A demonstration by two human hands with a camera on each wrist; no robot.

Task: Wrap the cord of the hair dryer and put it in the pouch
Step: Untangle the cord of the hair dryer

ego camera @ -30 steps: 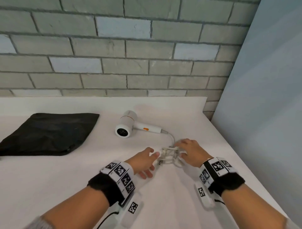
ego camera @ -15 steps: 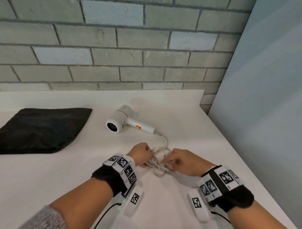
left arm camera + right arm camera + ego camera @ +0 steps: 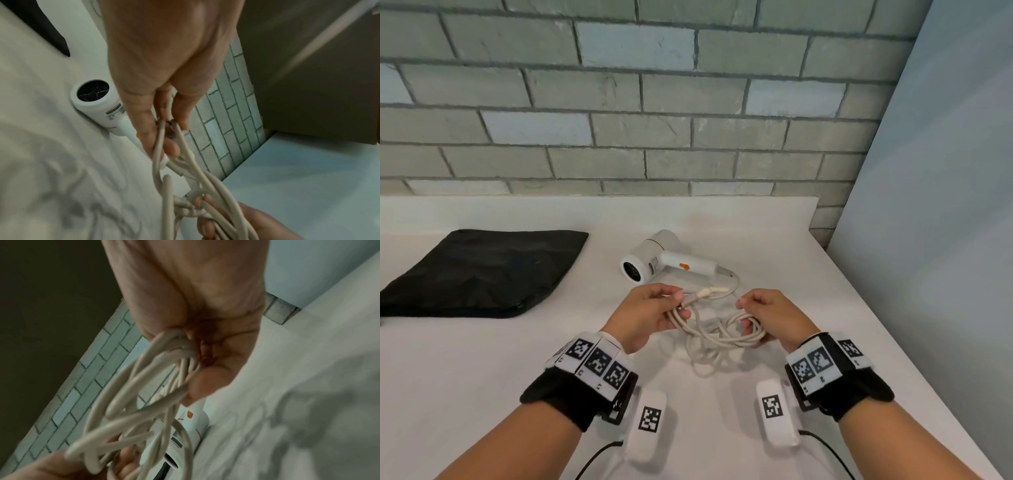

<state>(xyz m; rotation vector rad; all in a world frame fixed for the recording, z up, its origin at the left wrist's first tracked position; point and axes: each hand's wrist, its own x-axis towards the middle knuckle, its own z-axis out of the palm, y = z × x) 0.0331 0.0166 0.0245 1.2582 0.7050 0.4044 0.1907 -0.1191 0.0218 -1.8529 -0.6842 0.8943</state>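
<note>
A white hair dryer with an orange switch lies on its side on the white table, also visible in the left wrist view and the right wrist view. Its beige cord hangs in loose loops between my hands, just above the table. My left hand pinches the cord strands near the plug. Fingers of my right hand curl round a bunch of loops. A flat black pouch lies at the left.
A grey brick wall stands behind the table and a pale blue panel closes the right side. The table's right edge runs close to my right wrist.
Both hands have lifted the cord off the table and drawn apart, spreading the bundle into loose loops. The plug end now sticks out beside my left hand.
</note>
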